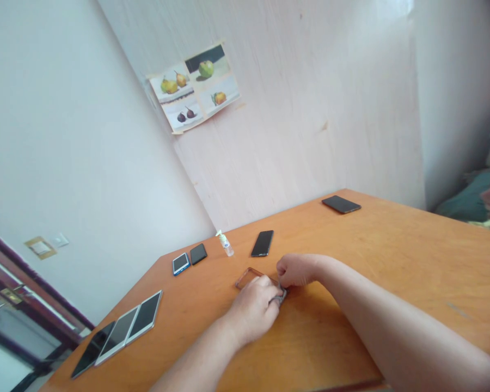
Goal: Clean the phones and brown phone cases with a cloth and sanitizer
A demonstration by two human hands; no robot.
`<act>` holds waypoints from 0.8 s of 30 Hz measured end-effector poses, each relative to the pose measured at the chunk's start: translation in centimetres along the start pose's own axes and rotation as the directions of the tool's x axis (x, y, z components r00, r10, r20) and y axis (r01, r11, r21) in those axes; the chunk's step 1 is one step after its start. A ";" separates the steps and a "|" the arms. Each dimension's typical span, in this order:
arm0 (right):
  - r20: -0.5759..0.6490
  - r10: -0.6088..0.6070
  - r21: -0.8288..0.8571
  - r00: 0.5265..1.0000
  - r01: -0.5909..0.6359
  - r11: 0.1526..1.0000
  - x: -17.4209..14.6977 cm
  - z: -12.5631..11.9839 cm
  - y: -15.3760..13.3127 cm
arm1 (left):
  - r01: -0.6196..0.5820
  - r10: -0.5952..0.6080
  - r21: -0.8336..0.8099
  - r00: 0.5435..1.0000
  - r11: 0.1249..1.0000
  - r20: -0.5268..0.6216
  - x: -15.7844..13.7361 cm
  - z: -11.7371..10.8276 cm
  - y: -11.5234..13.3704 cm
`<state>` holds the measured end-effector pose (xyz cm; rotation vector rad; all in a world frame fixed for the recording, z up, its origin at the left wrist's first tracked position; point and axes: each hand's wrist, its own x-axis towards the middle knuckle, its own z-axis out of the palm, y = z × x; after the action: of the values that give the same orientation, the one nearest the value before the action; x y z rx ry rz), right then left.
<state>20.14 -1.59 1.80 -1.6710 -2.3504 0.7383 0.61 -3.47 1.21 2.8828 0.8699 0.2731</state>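
A clear phone case (pixel 240 280) with a brownish rim lies on the wooden table under my left hand (pixel 256 306). The fingers of that hand are bent over the case's near end and hold it. A crumpled grey cloth (pixel 283 298) shows between my two hands, at the case's right end. My right hand (pixel 297 270) is closed, its fingertips pinching the cloth at the case edge. Just beyond the case a dark phone (pixel 263 243) lies face up. My fingers hide most of the cloth and part of the case.
A small pump bottle (pixel 226 244) stands near the wall. Left of it lie a black phone (pixel 198 253) and a blue-edged phone (pixel 181 263). Several tablets (pixel 146 313) line the table's left edge. Another dark tablet (pixel 341 204) rests at the far right corner.
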 end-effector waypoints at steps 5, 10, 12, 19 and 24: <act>0.010 0.027 0.014 1.000 -0.027 1.000 -0.2 -0.1 -0.1 | 0.038 -0.036 0.074 0.999 0.996 -0.035 0.1 -0.3 -1.8; 0.008 0.029 0.011 1.000 -0.029 1.000 -0.4 -0.2 -0.3 | 0.263 -0.250 0.154 0.963 0.952 -0.103 -0.7 -1.3 -5.6; 0.006 0.033 0.012 0.999 -0.033 0.999 -0.4 -0.1 -0.3 | 0.313 -0.299 0.158 0.948 0.937 -0.109 -1.0 -1.5 -6.4; 0.011 0.037 0.027 0.999 -0.038 0.999 0.1 0.4 0.2 | 0.189 -0.188 0.068 0.982 0.980 -0.020 -0.5 -0.4 -1.6; 0.002 0.044 0.037 0.999 -0.044 0.998 0.3 0.5 0.5 | 0.100 -0.100 0.022 0.995 0.995 0.014 -0.2 -0.3 -0.3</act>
<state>20.27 -1.33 1.03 -1.7126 -2.2930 0.7865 0.22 -3.29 1.42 2.8457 1.0166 0.2336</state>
